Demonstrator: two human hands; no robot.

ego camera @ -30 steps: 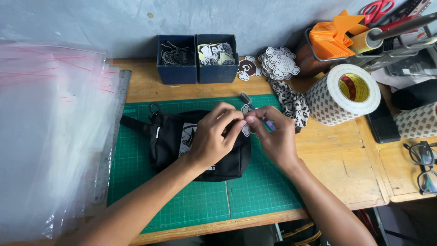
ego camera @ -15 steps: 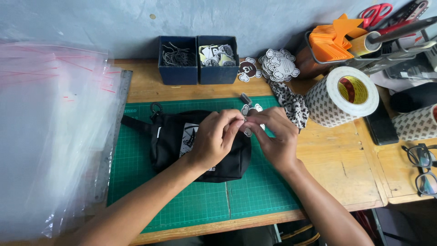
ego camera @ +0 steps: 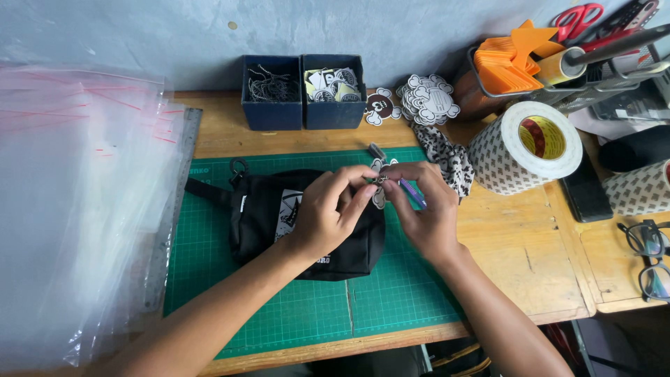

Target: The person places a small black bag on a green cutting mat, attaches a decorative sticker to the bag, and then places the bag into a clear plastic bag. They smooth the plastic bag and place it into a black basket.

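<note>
A black pouch bag (ego camera: 265, 216) with a white graphic patch lies on a green cutting mat (ego camera: 293, 314). My left hand (ego camera: 328, 213) rests over the bag's right end, fingertips pinching a small metal keychain charm (ego camera: 379, 187) at the zipper. My right hand (ego camera: 424, 209) meets it from the right, pinching the same charm while a thin purple tool (ego camera: 412, 193) lies between its fingers. A small grey clip (ego camera: 377, 151) lies on the mat just beyond the hands.
Clear plastic bags (ego camera: 70, 209) pile at the left over a metal ruler (ego camera: 167, 230). Two dark blue boxes (ego camera: 303, 94) hold chains and stickers. Sticker stacks (ego camera: 427, 99), a patterned tape roll (ego camera: 523, 146), scissors (ego camera: 576, 17), a phone (ego camera: 586, 192) and glasses (ego camera: 649, 258) sit to the right.
Both hands have stayed over the bag's right end. The fingertips have drawn closer together around the charm, and the purple tool has tilted slightly.
</note>
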